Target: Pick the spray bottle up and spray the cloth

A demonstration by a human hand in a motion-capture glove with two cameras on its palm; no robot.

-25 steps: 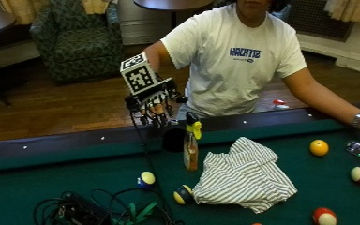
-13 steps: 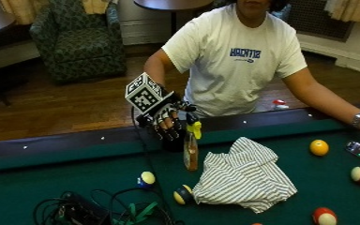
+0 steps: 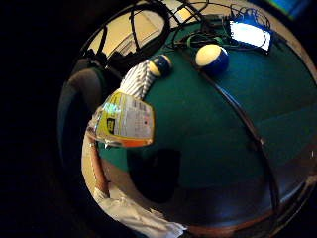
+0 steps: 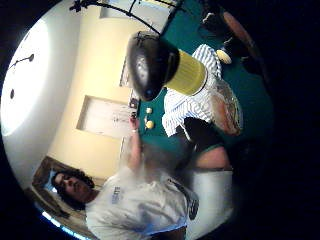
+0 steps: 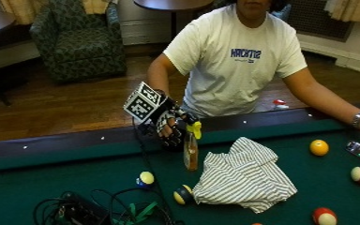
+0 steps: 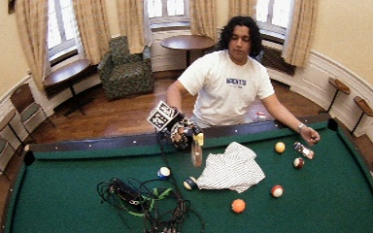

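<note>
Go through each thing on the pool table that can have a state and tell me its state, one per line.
spray bottle: upright on the felt beside the cloth, not lifted.
gloved right hand: at the bottle's yellow top, grip not clearly closed.
striped cloth: crumpled in a heap on the felt.
bare left hand: resting on the table near the far rail.
cables: tangled in a pile on the felt.
</note>
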